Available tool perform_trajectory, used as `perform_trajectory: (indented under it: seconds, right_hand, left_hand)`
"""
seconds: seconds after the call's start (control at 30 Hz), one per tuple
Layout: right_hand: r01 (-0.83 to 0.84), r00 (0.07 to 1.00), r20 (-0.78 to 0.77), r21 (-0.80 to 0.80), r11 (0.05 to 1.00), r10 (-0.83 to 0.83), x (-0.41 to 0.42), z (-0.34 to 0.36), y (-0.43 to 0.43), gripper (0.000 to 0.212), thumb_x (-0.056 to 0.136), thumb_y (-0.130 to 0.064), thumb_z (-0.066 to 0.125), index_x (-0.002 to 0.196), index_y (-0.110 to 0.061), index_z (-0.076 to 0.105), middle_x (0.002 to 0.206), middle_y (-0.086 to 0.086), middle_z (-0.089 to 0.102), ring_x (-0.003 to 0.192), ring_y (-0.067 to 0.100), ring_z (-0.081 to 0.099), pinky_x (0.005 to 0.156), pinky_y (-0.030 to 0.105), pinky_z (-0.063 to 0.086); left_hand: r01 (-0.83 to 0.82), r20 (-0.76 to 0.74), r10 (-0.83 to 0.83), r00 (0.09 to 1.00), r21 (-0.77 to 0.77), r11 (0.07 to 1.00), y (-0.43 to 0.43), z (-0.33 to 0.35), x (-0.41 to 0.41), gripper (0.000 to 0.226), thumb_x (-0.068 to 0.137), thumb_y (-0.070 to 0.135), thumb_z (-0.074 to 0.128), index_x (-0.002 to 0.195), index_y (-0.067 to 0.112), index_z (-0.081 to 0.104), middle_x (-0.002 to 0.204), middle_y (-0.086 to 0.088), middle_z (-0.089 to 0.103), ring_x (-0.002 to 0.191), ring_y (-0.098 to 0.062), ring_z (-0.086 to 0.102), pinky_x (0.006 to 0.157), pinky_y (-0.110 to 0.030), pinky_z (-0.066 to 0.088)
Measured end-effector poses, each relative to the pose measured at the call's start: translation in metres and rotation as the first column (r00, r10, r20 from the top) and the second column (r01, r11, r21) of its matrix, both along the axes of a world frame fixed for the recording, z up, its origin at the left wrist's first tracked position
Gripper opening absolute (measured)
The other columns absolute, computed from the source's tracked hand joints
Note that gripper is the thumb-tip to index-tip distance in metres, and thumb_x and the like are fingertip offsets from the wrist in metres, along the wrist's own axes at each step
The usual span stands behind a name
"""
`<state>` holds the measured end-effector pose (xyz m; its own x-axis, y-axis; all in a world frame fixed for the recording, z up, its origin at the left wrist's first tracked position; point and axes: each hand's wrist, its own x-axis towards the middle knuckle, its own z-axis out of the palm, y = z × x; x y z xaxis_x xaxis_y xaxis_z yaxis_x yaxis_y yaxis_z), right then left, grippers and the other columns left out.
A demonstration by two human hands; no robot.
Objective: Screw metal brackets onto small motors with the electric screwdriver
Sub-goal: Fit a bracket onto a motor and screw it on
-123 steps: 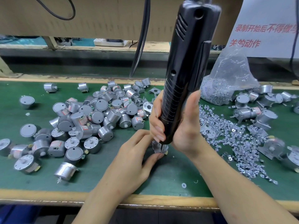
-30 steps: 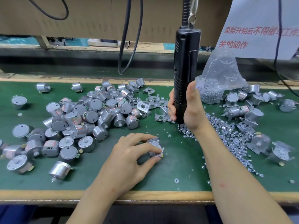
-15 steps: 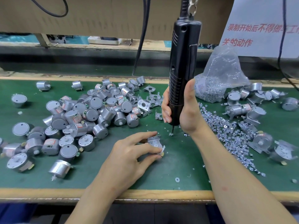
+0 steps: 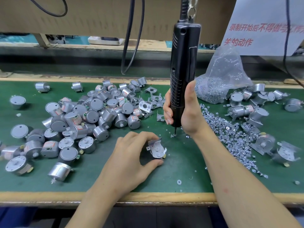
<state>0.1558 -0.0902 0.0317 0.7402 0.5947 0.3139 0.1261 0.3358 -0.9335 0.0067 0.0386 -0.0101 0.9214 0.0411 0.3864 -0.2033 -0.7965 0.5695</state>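
A motor (image 4: 156, 151) under its bracket (image 4: 154, 143) is pinched on the tabletop (image 4: 181, 163) by the fingers of the left hand (image 4: 131, 155). Just right of it, the electric screwdriver (image 4: 182, 71) is gripped by the right hand (image 4: 187, 112), bit down among loose screws (image 4: 230, 134). Once a screw is taken, alignment over a bracket hole is called for.

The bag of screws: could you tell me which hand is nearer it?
Right. The right hand is beside the bag; the left hand holds a motor farther away.
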Motion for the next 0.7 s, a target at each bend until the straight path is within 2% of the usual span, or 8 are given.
perform_trajectory:
  seconds: [0.13, 0.27, 0.4, 0.63, 0.7]
  right_hand:
    - [0.003, 1.0, 0.001, 0.006, 1.0, -0.003, 0.0006, -0.0006, -0.0001, 0.079, 0.068, -0.095, 0.05, 0.067, -0.016, 0.055, 0.053, 0.0, 0.048, 0.039, 0.018, 0.044, 0.046, 0.024, 0.041]
    - [0.009, 1.0, -0.011, 0.005, 1.0, -0.009, 0.0011, -0.0014, 0.001, 0.078, 0.067, -0.095, 0.051, 0.066, -0.018, 0.057, 0.052, 0.001, 0.048, 0.038, 0.019, 0.043, 0.045, 0.024, 0.041]
    - [0.012, 1.0, -0.01, 0.008, 1.0, -0.012, 0.0017, -0.0023, 0.0015, 0.077, 0.067, -0.095, 0.051, 0.066, -0.018, 0.057, 0.051, 0.001, 0.049, 0.038, 0.019, 0.042, 0.045, 0.024, 0.041]
    - [0.031, 1.0, 0.001, -0.001, 1.0, -0.031, 0.0002, -0.0006, 0.0018, 0.08, 0.069, -0.094, 0.05, 0.067, -0.015, 0.055, 0.051, 0.003, 0.049, 0.038, 0.02, 0.042, 0.045, 0.025, 0.04]
    - [0.033, 0.999, 0.003, -0.007, 0.999, -0.033, -0.0003, 0.0001, 0.0013, 0.082, 0.069, -0.094, 0.05, 0.067, -0.012, 0.053, 0.051, 0.003, 0.049, 0.038, 0.02, 0.042, 0.045, 0.024, 0.04]
  left_hand:
    - [-0.042, -0.066, 0.04, 0.997, -0.021, 0.999, 0.0003, -0.0012, 0.0006, 0.052, 0.072, 0.049, 0.081, 0.116, 0.044, 0.053, 0.1, 0.026, 0.052, 0.104, -0.002, 0.054, 0.094, -0.03, 0.04]
    - [-0.052, -0.07, 0.043, 0.997, -0.126, 0.991, 0.0033, -0.0023, -0.0001, 0.044, 0.077, 0.06, 0.071, 0.116, 0.044, 0.057, 0.1, 0.025, 0.056, 0.103, 0.001, 0.056, 0.094, -0.038, 0.046]
    - [-0.059, -0.115, 0.032, 0.993, -0.242, 0.969, 0.0048, -0.0033, -0.0011, 0.045, 0.077, 0.069, 0.058, 0.116, 0.049, 0.058, 0.103, 0.017, 0.063, 0.106, 0.0, 0.06, 0.099, -0.038, 0.045]
    - [-0.021, -0.138, -0.037, 0.99, -0.394, 0.919, 0.004, -0.0009, -0.0009, 0.047, 0.077, 0.064, 0.059, 0.118, 0.041, 0.063, 0.101, 0.006, 0.068, 0.1, -0.005, 0.065, 0.094, -0.027, 0.048]
    - [-0.021, -0.152, -0.047, 0.987, -0.421, 0.907, 0.0051, -0.0008, -0.0007, 0.047, 0.078, 0.062, 0.06, 0.119, 0.04, 0.063, 0.103, 0.004, 0.069, 0.099, -0.006, 0.065, 0.093, -0.029, 0.049]
